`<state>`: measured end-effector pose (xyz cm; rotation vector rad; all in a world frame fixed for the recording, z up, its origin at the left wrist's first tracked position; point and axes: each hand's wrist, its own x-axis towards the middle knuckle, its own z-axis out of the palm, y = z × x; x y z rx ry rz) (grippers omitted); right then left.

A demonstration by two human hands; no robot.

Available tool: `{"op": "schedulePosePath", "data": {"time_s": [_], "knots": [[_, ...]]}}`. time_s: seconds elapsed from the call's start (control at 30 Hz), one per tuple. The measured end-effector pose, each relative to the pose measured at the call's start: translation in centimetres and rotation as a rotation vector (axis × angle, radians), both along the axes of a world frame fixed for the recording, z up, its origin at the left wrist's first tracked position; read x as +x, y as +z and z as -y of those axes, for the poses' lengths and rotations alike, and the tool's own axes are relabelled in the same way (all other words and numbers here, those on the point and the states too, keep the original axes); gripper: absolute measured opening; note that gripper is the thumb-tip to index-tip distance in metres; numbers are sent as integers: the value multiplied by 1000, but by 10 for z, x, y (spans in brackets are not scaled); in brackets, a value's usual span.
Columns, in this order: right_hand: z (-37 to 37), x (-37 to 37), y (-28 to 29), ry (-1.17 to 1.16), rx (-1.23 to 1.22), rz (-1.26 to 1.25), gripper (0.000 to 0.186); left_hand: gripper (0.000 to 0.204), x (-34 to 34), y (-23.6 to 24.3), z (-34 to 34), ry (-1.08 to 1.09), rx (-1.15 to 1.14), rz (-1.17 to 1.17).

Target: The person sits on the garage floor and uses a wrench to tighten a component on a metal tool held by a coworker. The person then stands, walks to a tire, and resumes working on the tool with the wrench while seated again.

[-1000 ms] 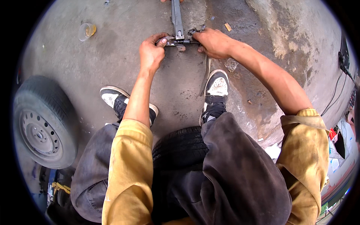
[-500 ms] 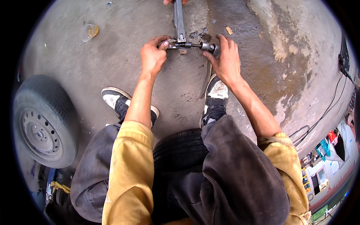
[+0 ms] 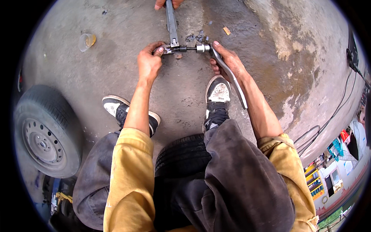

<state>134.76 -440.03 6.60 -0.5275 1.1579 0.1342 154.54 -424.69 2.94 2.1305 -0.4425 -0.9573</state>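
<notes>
Hands: three in view; the person's left hand (image 3: 150,62), right hand (image 3: 228,63), and part of another person's hand (image 3: 167,4) at the top edge.
Left hand: closed around the left end of a small metal fitting (image 3: 170,49) on the concrete floor (image 3: 116,77).
Right hand: wrapped around the head of a long ratchet wrench (image 3: 228,75), whose handle runs back along the forearm; its socket (image 3: 201,48) meets the fitting's right end.
Metal bar: one grey bar (image 3: 171,23), running from the other person's hand down to the fitting, between the two hands.
Tyres: two; one wheel with steel rim (image 3: 44,131) well left of the left arm, one bare tyre (image 3: 183,154) under the person, between the knees.
Shoes: two, black and white; one (image 3: 116,108) below the left hand, one (image 3: 217,96) just below the right hand.
Cup: one clear plastic cup (image 3: 87,40) left of the left hand.
Cables: dark cables (image 3: 328,123) far right of the right arm.
Packages: coloured boxes and shelves (image 3: 320,181) at the lower right rim, too small to tell.
</notes>
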Motion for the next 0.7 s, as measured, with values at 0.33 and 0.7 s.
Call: {"op": "schedulePosePath", "data": {"time_s": [0.33, 0.7], "knots": [[2, 19, -13, 27, -10, 74, 30, 22, -4, 6, 2, -1, 45, -5], [8, 22, -23, -70, 7, 194, 20, 21, -2, 4, -1, -7, 36, -4]]}}
